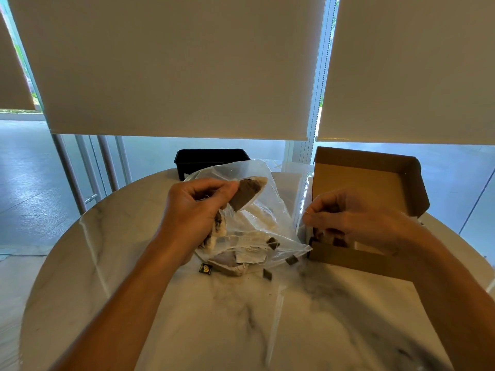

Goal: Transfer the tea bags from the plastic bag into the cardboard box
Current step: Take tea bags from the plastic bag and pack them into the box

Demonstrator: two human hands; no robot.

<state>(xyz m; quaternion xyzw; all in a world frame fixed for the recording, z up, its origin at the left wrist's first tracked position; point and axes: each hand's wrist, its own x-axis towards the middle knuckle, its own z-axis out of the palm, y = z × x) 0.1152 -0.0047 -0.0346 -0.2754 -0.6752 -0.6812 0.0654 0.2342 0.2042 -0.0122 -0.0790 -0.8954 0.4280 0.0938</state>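
Observation:
A clear plastic bag (263, 210) lies crumpled mid-table with several tea bags (251, 253) and strings inside it. My left hand (194, 207) grips a bunch of tea bags; one brown pyramid tea bag (246, 192) sticks out past the fingertips. To the right stands the open cardboard box (375, 183), lid up. My right hand (345, 212) hovers over the box's near end with curled fingers pinching small dark tea bag tags. Some tea bags (329, 236) lie in the box under that hand. Loose tags (205, 269) lie on the table near the plastic bag.
The round marble table (241, 317) carries everything. A black container (211, 159) stands at its far edge behind the plastic bag. Roller blinds and window glass rise beyond the table.

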